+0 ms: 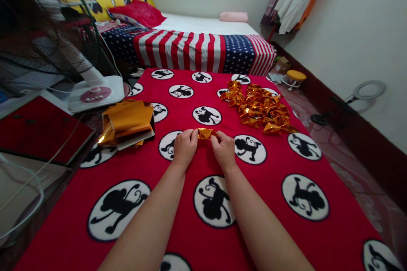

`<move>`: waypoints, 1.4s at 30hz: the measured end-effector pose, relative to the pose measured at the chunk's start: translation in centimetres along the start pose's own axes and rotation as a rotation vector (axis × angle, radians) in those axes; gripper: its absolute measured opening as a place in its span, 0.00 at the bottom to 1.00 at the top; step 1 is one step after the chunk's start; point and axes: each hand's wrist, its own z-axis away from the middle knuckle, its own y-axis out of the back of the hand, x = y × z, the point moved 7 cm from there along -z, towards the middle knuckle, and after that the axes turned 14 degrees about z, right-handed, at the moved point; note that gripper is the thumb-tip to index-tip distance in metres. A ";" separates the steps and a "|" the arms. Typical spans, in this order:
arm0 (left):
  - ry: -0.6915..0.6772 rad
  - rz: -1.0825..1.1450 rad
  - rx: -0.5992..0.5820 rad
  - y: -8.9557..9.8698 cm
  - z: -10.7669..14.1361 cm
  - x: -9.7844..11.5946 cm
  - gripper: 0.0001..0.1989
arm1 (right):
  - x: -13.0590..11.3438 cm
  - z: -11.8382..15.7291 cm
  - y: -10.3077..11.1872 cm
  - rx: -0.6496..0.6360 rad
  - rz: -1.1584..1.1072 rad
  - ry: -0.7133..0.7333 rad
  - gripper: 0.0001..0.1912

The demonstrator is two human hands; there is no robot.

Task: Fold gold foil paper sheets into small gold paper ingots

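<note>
Between my two hands is a small folded piece of shiny gold foil paper [206, 134], just above the red cloth. My left hand [185, 145] pinches its left end, and my right hand [224, 148] grips its right end. To the left lies a stack of flat gold foil sheets [129, 120], unevenly piled. At the far right of the cloth is a heap of folded gold foil pieces [259, 106], pointed at their ends and lying over one another.
A red cloth with monkey circles [254, 190] covers the surface before me. On the left stand a fan [95, 91] and a dark red box [41, 127]. Behind is a bed with a striped cover [187, 48]. A yellow stool [295, 76] and ring light [369, 91] stand right.
</note>
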 end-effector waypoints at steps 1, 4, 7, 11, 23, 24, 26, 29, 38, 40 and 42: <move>-0.004 -0.008 0.002 0.0 0.0 0.0 0.19 | 0.1 0.0 -0.1 -0.020 -0.028 0.006 0.14; -0.015 -0.033 -0.005 -0.1 -0.1 -0.1 0.18 | 0.3 0.0 -0.3 -0.049 -0.112 0.003 0.14; -0.020 -0.045 -0.017 -0.2 -0.1 -0.2 0.18 | 0.4 0.1 -0.3 -0.050 -0.136 0.000 0.14; -0.020 -0.050 -0.021 -0.2 -0.1 -0.1 0.18 | 0.2 0.1 -0.2 -0.051 -0.132 0.011 0.15; 0.028 -0.075 -0.090 -0.3 0.0 -0.1 0.18 | 0.3 0.1 -0.2 -0.020 -0.107 0.000 0.16; 0.029 -0.075 -0.102 -0.4 0.0 0.0 0.18 | 0.3 0.1 -0.2 -0.018 -0.108 -0.003 0.16; 0.029 -0.072 -0.119 -0.5 0.1 0.0 0.19 | 0.3 0.1 -0.2 -0.018 -0.111 -0.006 0.16; 0.036 -0.071 -0.123 -0.5 0.1 0.0 0.19 | 0.2 0.1 -0.2 -0.018 -0.121 -0.004 0.16; 0.057 -0.086 -0.120 -0.6 -0.1 -0.2 0.19 | 0.3 0.2 0.1 0.010 -0.158 -0.016 0.18; 0.066 -0.063 -0.117 -0.6 -0.1 -0.3 0.19 | 0.3 0.2 0.1 0.013 -0.156 -0.019 0.17; 0.077 -0.018 -0.117 -0.5 -0.1 -0.3 0.20 | 0.3 0.2 0.3 0.034 -0.148 -0.030 0.17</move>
